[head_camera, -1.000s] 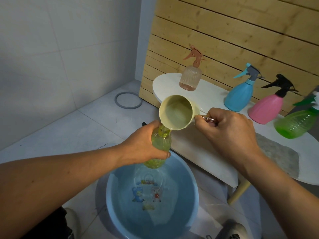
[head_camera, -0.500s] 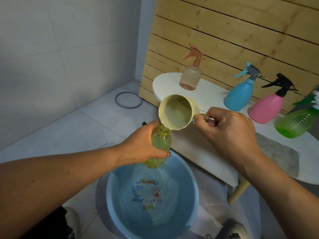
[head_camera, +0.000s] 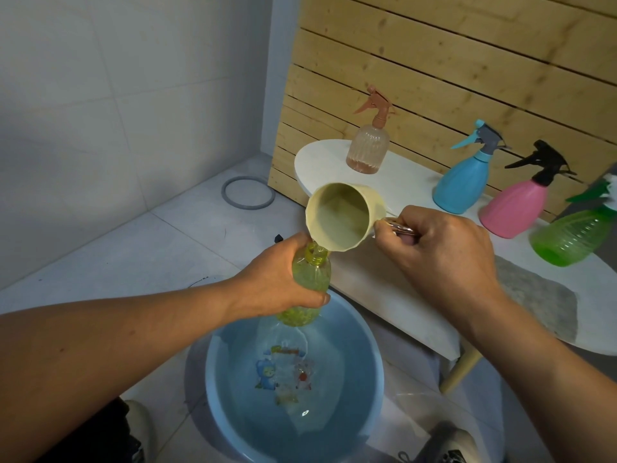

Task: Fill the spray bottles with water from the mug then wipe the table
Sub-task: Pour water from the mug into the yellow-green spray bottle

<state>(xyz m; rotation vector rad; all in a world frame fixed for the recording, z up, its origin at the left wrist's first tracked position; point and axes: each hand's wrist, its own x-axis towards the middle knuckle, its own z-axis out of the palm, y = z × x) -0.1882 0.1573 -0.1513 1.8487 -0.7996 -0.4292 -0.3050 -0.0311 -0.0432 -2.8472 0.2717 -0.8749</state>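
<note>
My left hand [head_camera: 277, 279] grips a yellow-green bottle [head_camera: 312, 274] with its spray head off, above a blue basin [head_camera: 370, 355] of water. In my right hand [head_camera: 437, 252] the metal handle of a cream mug [head_camera: 340, 218] is pinched, and the mug is tipped with its rim at the bottle's open neck. On the white table [head_camera: 417, 295] stand a peach spray bottle [head_camera: 369, 148], a blue one [head_camera: 464, 182], a pink one [head_camera: 516, 207] and a green one [head_camera: 567, 238]. A grey cloth [head_camera: 541, 302] lies on the table.
A wooden slat wall [head_camera: 434, 61] backs the table. A grey ring [head_camera: 248, 195] lies on the tiled floor near the corner. My shoes [head_camera: 447, 442] show at the bottom edge beside the basin. One table leg [head_camera: 462, 372] slants down at the right.
The mug has tipped slightly further toward the bottle's neck. Both hands stay in nearly the same place.
</note>
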